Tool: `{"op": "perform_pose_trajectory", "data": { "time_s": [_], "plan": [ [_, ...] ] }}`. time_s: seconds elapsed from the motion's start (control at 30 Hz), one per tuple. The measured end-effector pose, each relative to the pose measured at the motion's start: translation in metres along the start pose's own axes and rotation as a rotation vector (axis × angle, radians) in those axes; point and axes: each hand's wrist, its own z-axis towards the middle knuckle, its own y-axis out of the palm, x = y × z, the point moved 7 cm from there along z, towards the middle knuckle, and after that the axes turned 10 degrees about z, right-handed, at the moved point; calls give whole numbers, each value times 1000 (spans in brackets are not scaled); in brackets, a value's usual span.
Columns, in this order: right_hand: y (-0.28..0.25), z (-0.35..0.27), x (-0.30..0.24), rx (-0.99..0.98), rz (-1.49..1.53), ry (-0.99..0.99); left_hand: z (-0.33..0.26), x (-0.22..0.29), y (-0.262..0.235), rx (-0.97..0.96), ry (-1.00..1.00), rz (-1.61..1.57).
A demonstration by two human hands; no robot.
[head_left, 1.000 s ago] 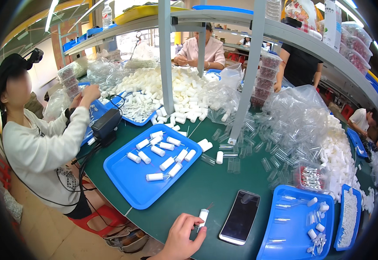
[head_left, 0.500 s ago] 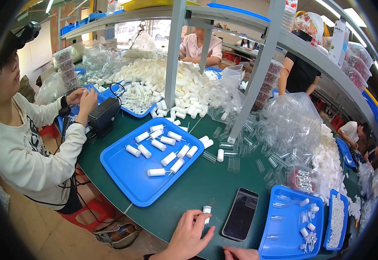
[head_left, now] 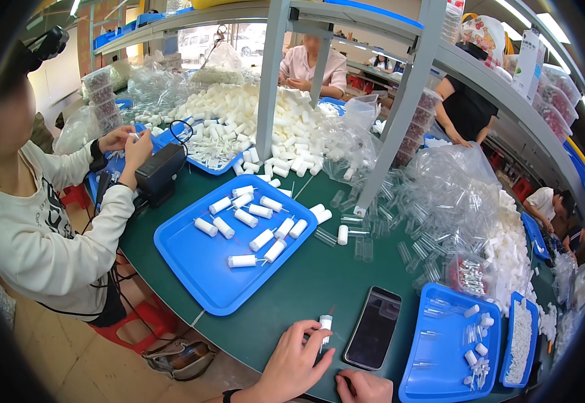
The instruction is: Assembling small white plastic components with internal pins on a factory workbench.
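The left hand (head_left: 299,359) reaches in from the lower edge with its wrist low and its back turned up, the bent fingers touching the lower part of a small white cylinder (head_left: 326,322), while the thumb stretches out below them; whether finger and thumb pinch it firmly I cannot tell. The cylinder is over the green table (head_left: 272,302), left of the dark phone (head_left: 373,328) and below the large blue tray (head_left: 205,282), and the right hand (head_left: 366,387) lies just below the phone, fingers curled inward, their grip hidden from view
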Motion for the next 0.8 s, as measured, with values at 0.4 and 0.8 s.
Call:
{"op": "perform_pose_trajectory", "data": {
  "time_s": [0.4, 0.8],
  "plan": [
    [2, 1, 1, 2, -11, -3, 7, -1, -8, -5, 69, 7],
    [4, -5, 3, 0, -25, -20, 3, -2, -6, -19, 70, -4]
  ]
}}
